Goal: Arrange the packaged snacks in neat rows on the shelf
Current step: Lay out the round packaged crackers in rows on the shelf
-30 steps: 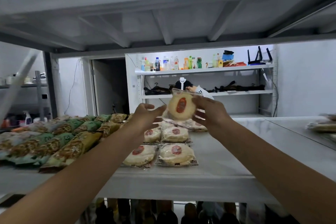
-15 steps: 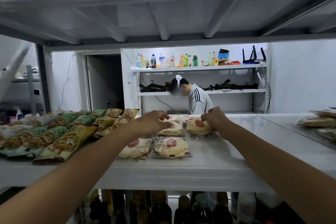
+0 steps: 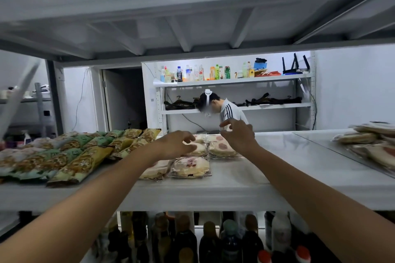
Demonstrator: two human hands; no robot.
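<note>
On the white shelf (image 3: 245, 179), 2 rows of clear-wrapped round pastries (image 3: 222, 147) are laid. The left hand (image 3: 174, 142) is rested loosely on one; the right hand (image 3: 238, 134) is lifted, released.

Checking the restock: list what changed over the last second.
The round pastry pack, held up in both hands, was lowered onto the shelf and released. The right hand lifted off open; the left hand rests on the neighbouring pack. The green and yellow bags stayed put.
</note>
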